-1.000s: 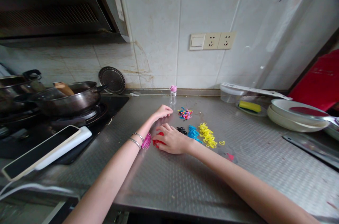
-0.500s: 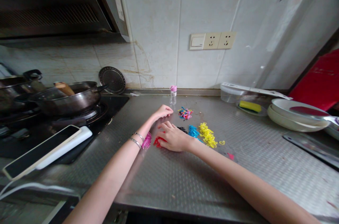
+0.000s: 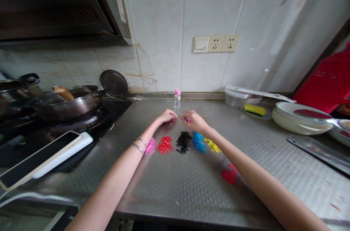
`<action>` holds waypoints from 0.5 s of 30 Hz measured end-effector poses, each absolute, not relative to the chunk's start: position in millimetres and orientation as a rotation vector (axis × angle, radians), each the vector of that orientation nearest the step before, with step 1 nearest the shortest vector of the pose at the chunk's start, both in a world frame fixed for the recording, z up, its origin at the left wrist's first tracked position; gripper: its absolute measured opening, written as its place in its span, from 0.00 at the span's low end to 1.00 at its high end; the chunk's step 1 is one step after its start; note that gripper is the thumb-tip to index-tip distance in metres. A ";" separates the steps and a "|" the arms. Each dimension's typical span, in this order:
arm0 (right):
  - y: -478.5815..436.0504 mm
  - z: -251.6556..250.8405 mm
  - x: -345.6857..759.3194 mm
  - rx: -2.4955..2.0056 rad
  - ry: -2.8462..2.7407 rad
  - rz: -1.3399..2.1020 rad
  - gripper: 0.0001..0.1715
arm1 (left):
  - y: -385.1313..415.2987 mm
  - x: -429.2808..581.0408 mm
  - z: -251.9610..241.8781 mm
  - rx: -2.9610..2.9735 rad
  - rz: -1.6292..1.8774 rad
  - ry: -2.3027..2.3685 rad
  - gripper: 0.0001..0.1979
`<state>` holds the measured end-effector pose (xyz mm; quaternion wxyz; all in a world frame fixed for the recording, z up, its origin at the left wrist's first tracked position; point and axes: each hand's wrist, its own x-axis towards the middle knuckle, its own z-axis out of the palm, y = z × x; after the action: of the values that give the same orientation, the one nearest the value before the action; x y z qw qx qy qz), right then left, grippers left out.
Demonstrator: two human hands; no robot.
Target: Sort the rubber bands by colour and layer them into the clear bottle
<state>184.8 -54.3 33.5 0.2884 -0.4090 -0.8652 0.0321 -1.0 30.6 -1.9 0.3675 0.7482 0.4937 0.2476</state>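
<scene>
My left hand (image 3: pixel 167 116) rests on the steel counter near a clear bottle (image 3: pixel 177 102) with a pink cap; its fingers are pressed together, and anything in them is hidden. My right hand (image 3: pixel 197 121) is curled over a heap of mixed-colour small rubber bands (image 3: pixel 187 119), some showing between its fingers. Closer to me, single-colour piles lie in a row: pink bands (image 3: pixel 150 147), red bands (image 3: pixel 164 145), black bands (image 3: pixel 183 142), blue bands (image 3: pixel 199 142) and yellow bands (image 3: pixel 212 145). My left wrist partly covers the pink pile, my right forearm the yellow.
A flat red piece (image 3: pixel 229 175) lies beside my right forearm. On the left are a pan (image 3: pixel 68 103) on the stove and a phone (image 3: pixel 38 158) on a white holder. White bowls (image 3: pixel 298 123), a yellow sponge (image 3: pixel 254 109) and a plastic tub (image 3: pixel 236 98) stand right.
My right hand has moved away from the red pile, back and right to the mixed heap, uncovering the red and black piles. My left hand stays almost in place.
</scene>
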 end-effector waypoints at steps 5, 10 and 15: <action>-21.4 12.5 233.5 -1.437 -2.214 0.224 0.10 | 27.0 -0.1 3.7 1.891 0.547 1.300 0.13; -15.2 2.2 249.0 -1.542 -2.194 0.232 0.15 | 24.7 -1.0 8.4 1.898 0.505 1.277 0.13; -13.7 0.5 246.2 -1.417 -2.255 0.242 0.17 | 23.4 -1.6 10.1 1.878 0.502 1.255 0.13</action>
<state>246.2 -13.7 0.5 0.2315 -0.5153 -0.8205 0.0880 -1.6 23.4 10.1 0.4022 0.7431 0.4965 0.1986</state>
